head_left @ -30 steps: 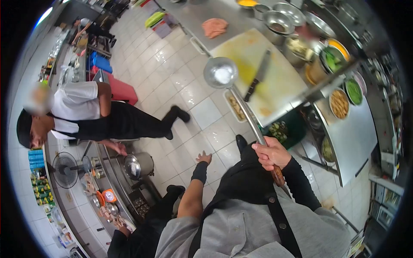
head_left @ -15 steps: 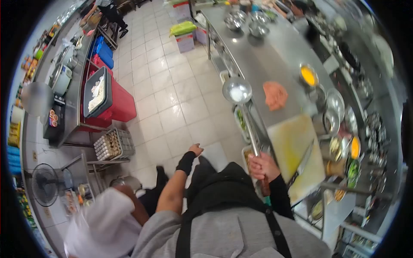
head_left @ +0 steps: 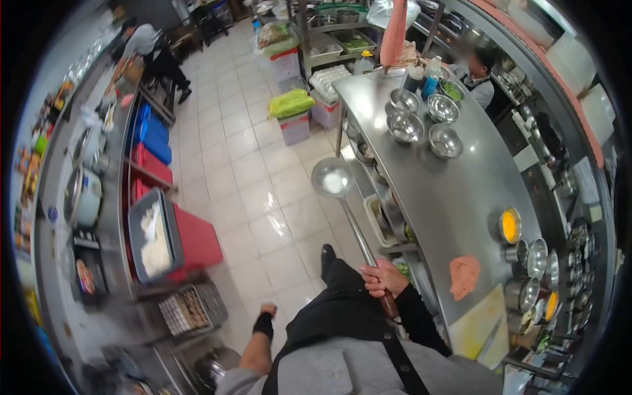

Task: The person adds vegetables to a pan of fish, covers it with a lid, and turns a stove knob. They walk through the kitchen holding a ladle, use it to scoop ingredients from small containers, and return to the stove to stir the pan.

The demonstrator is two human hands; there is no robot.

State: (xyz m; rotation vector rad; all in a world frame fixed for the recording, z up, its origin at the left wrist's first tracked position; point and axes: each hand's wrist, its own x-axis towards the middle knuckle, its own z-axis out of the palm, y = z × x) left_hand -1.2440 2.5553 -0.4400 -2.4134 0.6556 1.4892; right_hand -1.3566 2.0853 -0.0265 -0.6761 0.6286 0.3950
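My right hand (head_left: 385, 278) is wrapped round the handle of a long metal ladle (head_left: 332, 178), near its brown grip. The ladle's round bowl points forward over the floor and holds a small amount of something white. My left hand (head_left: 268, 309) hangs low over the tiles, small and partly blurred; its finger positions are unclear. On the steel counter (head_left: 454, 197) to the right lie an orange-pink cloth (head_left: 465, 276) and a cutting board (head_left: 477, 329) with a knife (head_left: 490, 340) on it.
Metal bowls (head_left: 446, 141) and a bowl of yellow liquid (head_left: 509, 226) stand on the right counter. At the left are a bin of white material (head_left: 155, 243) and an egg crate (head_left: 187, 309). One person (head_left: 155, 49) stands far left, another (head_left: 477, 76) behind the counter.
The view has shifted forward along the aisle, bringing more of the far counter into sight. The ladle remains in my right hand. The person in white at lower left is out of view.
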